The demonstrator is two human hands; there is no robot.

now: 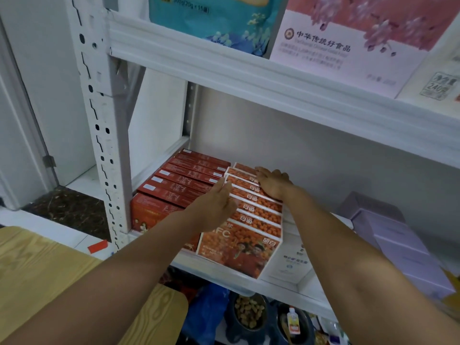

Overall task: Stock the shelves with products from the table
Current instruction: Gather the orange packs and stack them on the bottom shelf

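Probably stiff and light, boxes (252,210) suit side grips; left hand (217,199) flat alongside, right hand (273,181) spread on top.

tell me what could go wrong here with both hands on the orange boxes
1. The front orange box stands right at the shelf edge; a nudge from the left hand or right hand could tip it onto the bowl below.
2. The left hand presses at the seam between the rows, so it may knock the dark red boxes askew.
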